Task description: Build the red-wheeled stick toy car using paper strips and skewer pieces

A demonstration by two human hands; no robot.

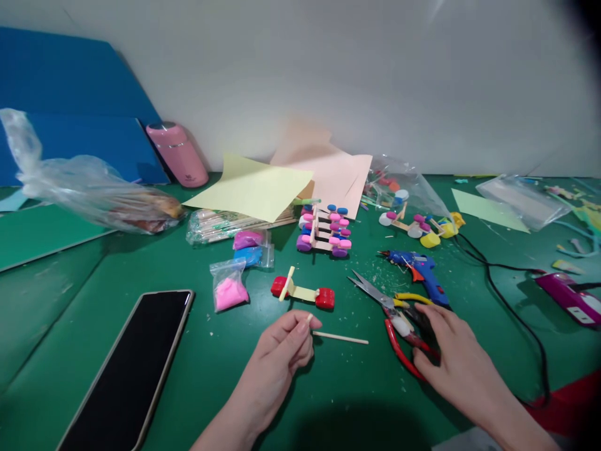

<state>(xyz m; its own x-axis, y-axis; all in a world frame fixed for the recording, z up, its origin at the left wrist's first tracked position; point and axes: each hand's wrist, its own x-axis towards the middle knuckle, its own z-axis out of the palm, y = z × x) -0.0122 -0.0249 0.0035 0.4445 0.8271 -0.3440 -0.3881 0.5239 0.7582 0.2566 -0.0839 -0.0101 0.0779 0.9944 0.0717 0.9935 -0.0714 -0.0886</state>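
My left hand is closed in a pinch, and the pale tip of a short piece of wooden stick shows between thumb and forefinger. A longer thin wooden stick extends right from beside those fingers; whether they touch it I cannot tell. My right hand has thumb and fingers apart over red-handled pliers and scissors with yellow on the handle, which overlap on the table. Its fingertips are at the handles. Just beyond my left hand sits a small stick model with red clay ends.
Behind are pink-and-purple clay models, another clay model and bagged pink clay. A blue glue gun lies beyond the scissors. At left are a phone and a pink bottle. A black cord runs at right.
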